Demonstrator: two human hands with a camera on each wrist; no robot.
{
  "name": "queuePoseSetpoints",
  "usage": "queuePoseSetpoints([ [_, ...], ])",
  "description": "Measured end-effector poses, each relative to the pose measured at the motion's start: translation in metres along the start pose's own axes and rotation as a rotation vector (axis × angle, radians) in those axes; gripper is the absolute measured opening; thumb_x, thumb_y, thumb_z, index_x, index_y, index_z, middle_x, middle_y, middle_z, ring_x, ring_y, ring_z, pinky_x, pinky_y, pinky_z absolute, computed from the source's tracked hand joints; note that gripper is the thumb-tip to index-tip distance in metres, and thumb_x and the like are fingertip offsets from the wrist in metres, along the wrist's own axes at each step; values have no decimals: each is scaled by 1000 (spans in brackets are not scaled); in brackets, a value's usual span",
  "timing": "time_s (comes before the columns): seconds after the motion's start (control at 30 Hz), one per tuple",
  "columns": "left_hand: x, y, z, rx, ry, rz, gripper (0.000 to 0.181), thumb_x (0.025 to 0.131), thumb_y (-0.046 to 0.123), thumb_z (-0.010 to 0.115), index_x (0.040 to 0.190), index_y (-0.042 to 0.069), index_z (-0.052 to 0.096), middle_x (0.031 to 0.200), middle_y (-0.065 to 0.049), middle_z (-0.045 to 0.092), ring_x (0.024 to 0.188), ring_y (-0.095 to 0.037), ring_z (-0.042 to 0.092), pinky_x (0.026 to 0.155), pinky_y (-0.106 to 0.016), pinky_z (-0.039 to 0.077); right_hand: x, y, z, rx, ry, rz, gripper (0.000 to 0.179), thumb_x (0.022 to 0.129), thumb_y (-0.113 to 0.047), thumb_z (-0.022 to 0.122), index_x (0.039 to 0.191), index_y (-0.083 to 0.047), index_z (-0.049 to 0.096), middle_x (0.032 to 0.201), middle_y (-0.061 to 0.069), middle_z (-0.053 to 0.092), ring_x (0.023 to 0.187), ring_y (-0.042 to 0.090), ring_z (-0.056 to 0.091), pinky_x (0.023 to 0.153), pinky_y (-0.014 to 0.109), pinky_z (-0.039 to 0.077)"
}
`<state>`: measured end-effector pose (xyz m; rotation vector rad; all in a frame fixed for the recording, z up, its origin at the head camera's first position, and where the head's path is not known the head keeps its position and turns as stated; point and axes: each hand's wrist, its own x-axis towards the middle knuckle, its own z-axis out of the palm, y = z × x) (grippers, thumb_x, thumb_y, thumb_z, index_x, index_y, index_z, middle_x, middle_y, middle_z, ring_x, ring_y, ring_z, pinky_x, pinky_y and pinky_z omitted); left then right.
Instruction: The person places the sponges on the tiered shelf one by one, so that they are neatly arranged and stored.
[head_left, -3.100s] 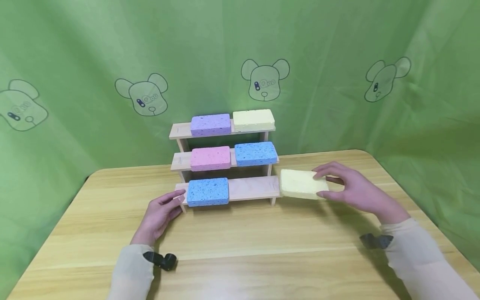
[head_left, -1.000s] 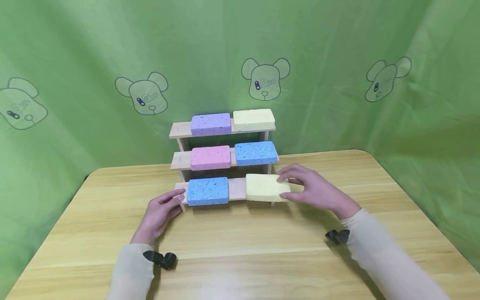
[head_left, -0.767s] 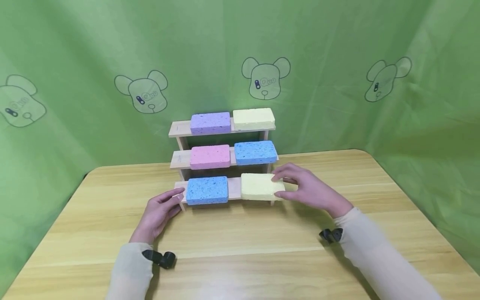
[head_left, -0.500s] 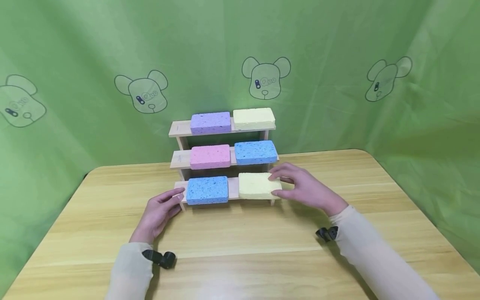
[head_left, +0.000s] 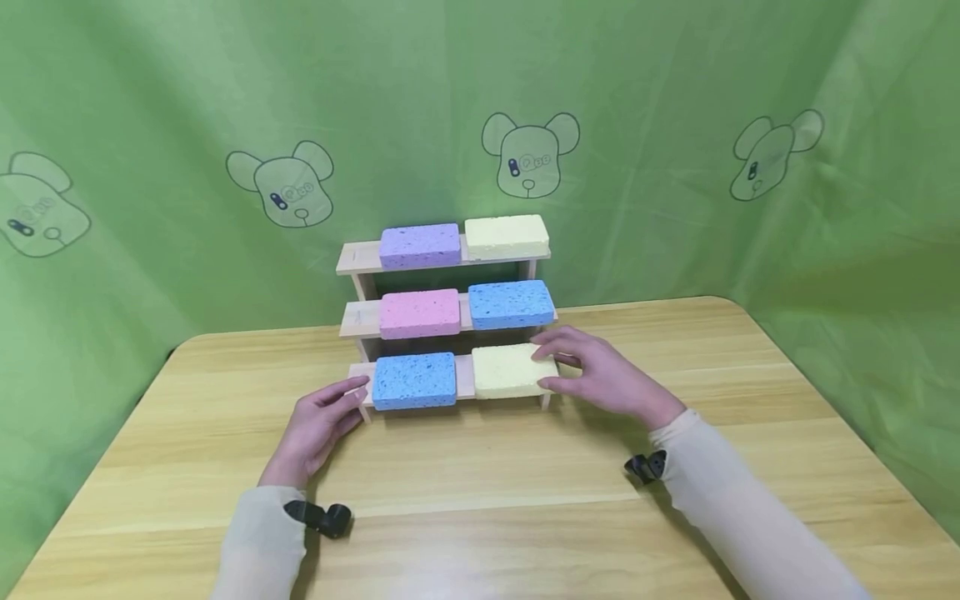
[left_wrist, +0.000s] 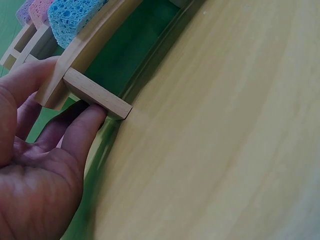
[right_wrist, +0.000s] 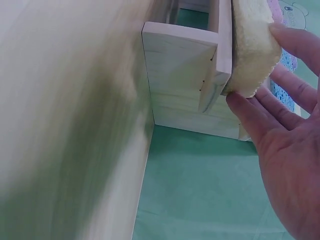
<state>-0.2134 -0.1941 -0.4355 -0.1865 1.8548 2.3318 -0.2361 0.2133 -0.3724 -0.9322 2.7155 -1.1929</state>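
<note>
A three-tier wooden display rack [head_left: 465, 377] stands on the table with two sponges per step. My right hand [head_left: 607, 379] pinches the right end of a pale yellow sponge [head_left: 506, 369] between thumb and fingers, over the right part of the bottom step. In the right wrist view that sponge [right_wrist: 256, 45] lies flat along the step board. At the rack's left end, my left hand [head_left: 318, 427] grips the bottom step, and the left wrist view has its thumb and fingers around the board's end [left_wrist: 55, 92]. A blue sponge [head_left: 415, 381] sits beside it.
The middle step carries a pink sponge [head_left: 420, 313] and a blue sponge [head_left: 512, 304]. Above them are a purple sponge [head_left: 420, 246] and another yellow sponge [head_left: 507, 237]. A green curtain [head_left: 420, 100] hangs close behind the wooden table [head_left: 480, 500].
My right hand has brought the yellow sponge leftward from beside the rack onto the bottom step, sliding it slightly nearer the blue one. My left hand has stayed at the rack's left end.
</note>
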Motion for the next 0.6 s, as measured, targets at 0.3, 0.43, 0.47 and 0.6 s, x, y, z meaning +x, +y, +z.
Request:
queuePoseSetpoints([
  [0.3, -1, 0, -1, -9, -2, 1, 35, 93, 4, 67, 127, -3, 63, 140, -18, 50, 106, -16, 64, 97, -34, 51, -1, 1, 1, -65, 11, -6, 38, 87, -27, 76, 120, -12, 65, 141, 6, 49, 133, 30, 40, 113, 54, 30],
  [0.43, -1, 2, -1, 3, -11, -5, 36, 93, 5, 67, 128, -3, 62, 141, -18, 49, 106, -16, 64, 97, -34, 51, -4, 4, -2, -61, 31, -13, 40, 87, -32, 76, 121, -13, 64, 141, 6, 49, 133, 30, 39, 113, 55, 29],
  [0.47, -1, 3, 0, 9, -12, -7, 37, 93, 6, 68, 128, -3, 61, 141, -18, 49, 106, -16, 64, 97, -34, 51, -5, 4, -2, -57, 35, -15, 39, 88, -32, 75, 121, -13, 64, 140, 6, 49, 133, 29, 40, 113, 55, 29],
  [0.6, -2, 6, 0, 52, -10, -6, 39, 93, 6, 68, 130, -5, 60, 142, -19, 48, 105, -15, 64, 96, -34, 52, -10, 5, -5, -55, 71, -14, 31, 95, -30, 67, 121, -12, 64, 136, 6, 53, 129, 29, 44, 111, 55, 33],
])
